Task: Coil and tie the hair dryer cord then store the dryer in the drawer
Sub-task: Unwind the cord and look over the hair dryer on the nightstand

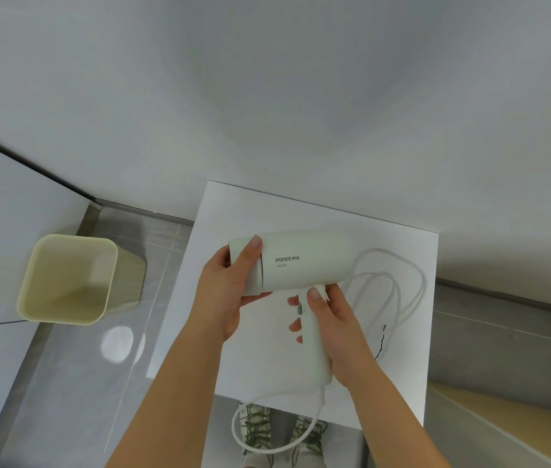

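A pale green hair dryer (304, 261) is held just above a small white cabinet top (254, 211). My left hand (230, 292) grips the nozzle end of its barrel. My right hand (335, 329) is wrapped around the handle, thumb near the switches. The white cord (402, 282) lies in loose loops on the cabinet top to the right of the dryer. Another stretch of cord hangs from the handle's base in a loop below the front edge. A thin black tie (382, 342) lies on the top beside my right wrist. No drawer is visible.
An empty cream waste bin (71, 278) stands on the grey tiled floor to the left of the cabinet. White walls rise behind. My shoes (257, 430) show below the cabinet's front edge. A tan surface (503, 417) sits at the lower right.
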